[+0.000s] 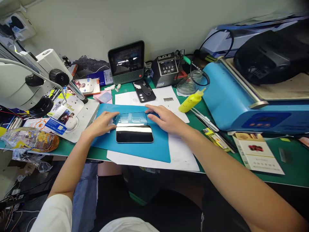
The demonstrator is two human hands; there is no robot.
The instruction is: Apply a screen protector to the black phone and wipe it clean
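Head view: a flat black glossy smartphone (134, 133) is lying screen-up on a blue rubber work mat (145, 149), which is covering white paper on the green bench (294, 167). Just behind the phone, a clear thin plastic sheet (131, 118) is sitting on the mat. The left hand (101, 124) is pressing flat at the sheet's left edge, fingers spread and gripping nothing; the right hand (165, 120) is resting likewise at its right edge, fingers extended. Judgement: the sheet is looking light, floppy and easily creased, so edges are the safest hold. The phone is appearing rigid, slippery and scratch-prone; side rims suit gripping. A yellow squeeze bottle (190, 101) is lying nearby.
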